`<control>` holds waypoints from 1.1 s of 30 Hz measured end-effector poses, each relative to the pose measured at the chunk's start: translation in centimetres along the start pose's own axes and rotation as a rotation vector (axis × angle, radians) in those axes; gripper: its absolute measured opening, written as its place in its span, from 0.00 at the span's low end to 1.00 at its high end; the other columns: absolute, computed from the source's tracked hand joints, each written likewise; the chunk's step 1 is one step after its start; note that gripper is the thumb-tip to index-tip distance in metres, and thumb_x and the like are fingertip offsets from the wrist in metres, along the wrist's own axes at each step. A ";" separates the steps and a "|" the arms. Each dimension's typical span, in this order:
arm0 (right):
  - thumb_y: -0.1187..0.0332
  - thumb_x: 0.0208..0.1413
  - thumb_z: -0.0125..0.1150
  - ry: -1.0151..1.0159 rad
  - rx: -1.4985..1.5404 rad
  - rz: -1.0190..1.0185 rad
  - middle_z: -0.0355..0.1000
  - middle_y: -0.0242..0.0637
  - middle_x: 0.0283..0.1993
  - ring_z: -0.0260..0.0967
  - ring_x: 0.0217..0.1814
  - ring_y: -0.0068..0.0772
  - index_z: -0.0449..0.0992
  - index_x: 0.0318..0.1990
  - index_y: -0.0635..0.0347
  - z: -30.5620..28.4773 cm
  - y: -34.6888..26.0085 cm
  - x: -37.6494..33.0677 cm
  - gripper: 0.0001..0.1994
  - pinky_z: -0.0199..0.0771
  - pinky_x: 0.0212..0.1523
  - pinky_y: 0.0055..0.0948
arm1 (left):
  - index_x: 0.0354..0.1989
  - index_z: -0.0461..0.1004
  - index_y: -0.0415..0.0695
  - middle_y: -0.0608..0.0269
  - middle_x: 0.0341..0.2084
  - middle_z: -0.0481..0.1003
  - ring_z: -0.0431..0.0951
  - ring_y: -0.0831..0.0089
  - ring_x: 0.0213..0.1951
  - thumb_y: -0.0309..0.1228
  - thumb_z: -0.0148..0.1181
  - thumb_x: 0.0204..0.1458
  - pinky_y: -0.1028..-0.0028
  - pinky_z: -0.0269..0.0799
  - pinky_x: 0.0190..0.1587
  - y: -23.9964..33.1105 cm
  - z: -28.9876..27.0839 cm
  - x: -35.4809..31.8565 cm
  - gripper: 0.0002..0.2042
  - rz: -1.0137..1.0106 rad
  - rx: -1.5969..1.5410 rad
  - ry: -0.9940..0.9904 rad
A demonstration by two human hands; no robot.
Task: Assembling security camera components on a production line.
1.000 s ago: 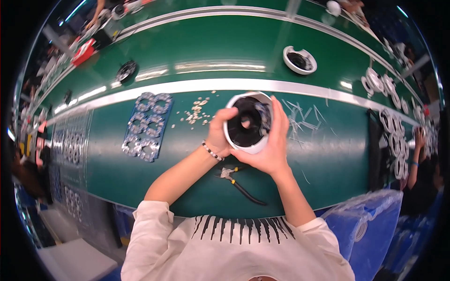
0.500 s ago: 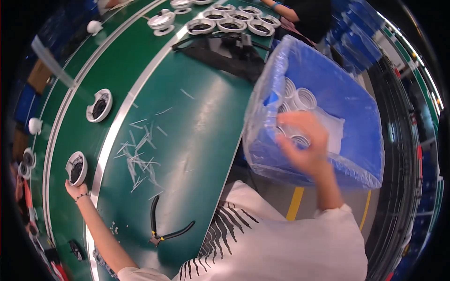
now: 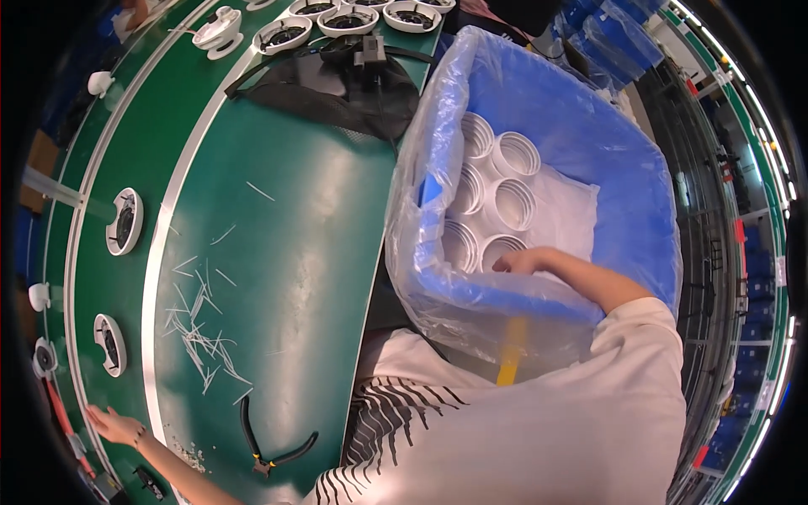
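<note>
My left hand [image 3: 114,425] is stretched out over the green belt, fingers apart and holding nothing. Just beyond it sits a white round housing [image 3: 109,345] with black parts inside; a second such housing [image 3: 125,221] lies farther along the belt. Inside a blue bin [image 3: 631,185] lined with clear plastic, my right hand [image 3: 520,259] has its fingers curled over the rim of a white threaded ring [image 3: 492,252]. The fingertips are partly hidden in it. Several similar white rings [image 3: 515,204] stand beside it in the bin.
Black-handled cutting pliers [image 3: 263,465] lie spread on the green worktable [image 3: 295,286], near scattered thin white strips [image 3: 198,337] and small crumbs [image 3: 187,450]. A black mesh bag [image 3: 332,93] lies at the far end, before several filled white housings [image 3: 349,21].
My left hand has let go of a white housing, which now rests on the belt, and has drawn back nearer. My right hand has gone down into the bin to a white ring.
</note>
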State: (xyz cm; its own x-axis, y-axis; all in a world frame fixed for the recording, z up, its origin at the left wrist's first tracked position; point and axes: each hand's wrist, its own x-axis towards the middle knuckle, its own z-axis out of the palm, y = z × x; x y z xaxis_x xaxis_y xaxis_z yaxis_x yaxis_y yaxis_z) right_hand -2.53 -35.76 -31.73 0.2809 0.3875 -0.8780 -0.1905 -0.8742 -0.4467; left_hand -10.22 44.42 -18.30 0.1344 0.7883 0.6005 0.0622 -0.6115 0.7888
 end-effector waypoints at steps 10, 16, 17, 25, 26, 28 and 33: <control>0.65 0.42 0.56 0.273 0.508 -0.038 0.63 0.47 0.50 0.62 0.50 0.32 0.56 0.55 0.71 4.1 3.4 5.4 0.31 0.63 0.48 0.28 | 0.56 0.51 0.33 0.48 0.55 0.55 0.55 0.59 0.57 0.20 0.35 0.53 0.61 0.55 0.57 12.6 -4.5 -14.1 0.19 -0.006 -0.183 -0.338; 0.64 0.42 0.62 0.236 0.558 0.037 0.65 0.41 0.50 0.62 0.50 0.30 0.62 0.52 0.66 0.6 -3.4 -3.9 0.29 0.63 0.47 0.28 | 0.57 0.49 0.34 0.46 0.54 0.57 0.58 0.58 0.56 0.24 0.40 0.52 0.61 0.57 0.54 13.6 -7.0 -21.8 0.22 0.034 -0.086 -0.441; 0.64 0.41 0.63 0.261 0.499 0.024 0.65 0.40 0.49 0.63 0.49 0.30 0.63 0.52 0.65 -0.3 -3.2 -5.4 0.29 0.63 0.46 0.27 | 0.57 0.49 0.34 0.46 0.54 0.57 0.58 0.58 0.56 0.24 0.40 0.52 0.60 0.56 0.54 13.8 -7.3 -22.7 0.23 0.004 -0.104 -0.450; 0.67 0.23 0.71 0.879 -0.327 -0.016 0.72 0.46 0.35 0.71 0.38 0.41 0.71 0.40 0.64 -2.5 -16.5 -18.5 0.29 0.67 0.40 0.31 | 0.57 0.47 0.35 0.44 0.54 0.56 0.58 0.56 0.55 0.20 0.40 0.47 0.58 0.54 0.55 13.9 -8.3 -24.2 0.25 0.006 -0.245 -0.417; 0.69 0.23 0.69 1.007 -0.407 0.031 0.72 0.46 0.34 0.70 0.39 0.43 0.70 0.40 0.64 -1.9 -19.3 -19.6 0.28 0.68 0.40 0.32 | 0.57 0.47 0.35 0.44 0.54 0.56 0.58 0.56 0.55 0.20 0.40 0.47 0.58 0.54 0.55 13.6 -8.4 -24.1 0.25 0.016 -0.255 -0.414; 0.74 0.23 0.64 1.239 -0.598 -0.123 0.72 0.45 0.32 0.71 0.37 0.44 0.69 0.42 0.64 -1.8 -24.7 -19.5 0.28 0.68 0.40 0.30 | 0.57 0.47 0.35 0.45 0.53 0.56 0.58 0.56 0.55 0.19 0.39 0.46 0.58 0.54 0.55 12.3 -10.4 -23.9 0.26 0.010 -0.222 -0.374; 0.66 0.37 0.66 1.443 -0.237 -0.828 0.69 0.37 0.40 0.68 0.40 0.27 0.65 0.46 0.65 -7.7 -30.8 -20.0 0.26 0.67 0.45 0.27 | 0.58 0.46 0.36 0.45 0.53 0.56 0.59 0.55 0.54 0.18 0.40 0.45 0.58 0.58 0.53 12.2 -12.8 -23.9 0.27 0.018 -0.247 -0.315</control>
State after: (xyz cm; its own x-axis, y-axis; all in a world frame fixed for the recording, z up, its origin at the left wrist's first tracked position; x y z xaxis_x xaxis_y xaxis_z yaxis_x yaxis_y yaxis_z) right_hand 4.98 -18.87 0.92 0.8249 0.2846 0.4885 0.5381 -0.6603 -0.5239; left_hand -25.32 18.95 -21.36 0.4326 0.6942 0.5753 -0.1771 -0.5602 0.8092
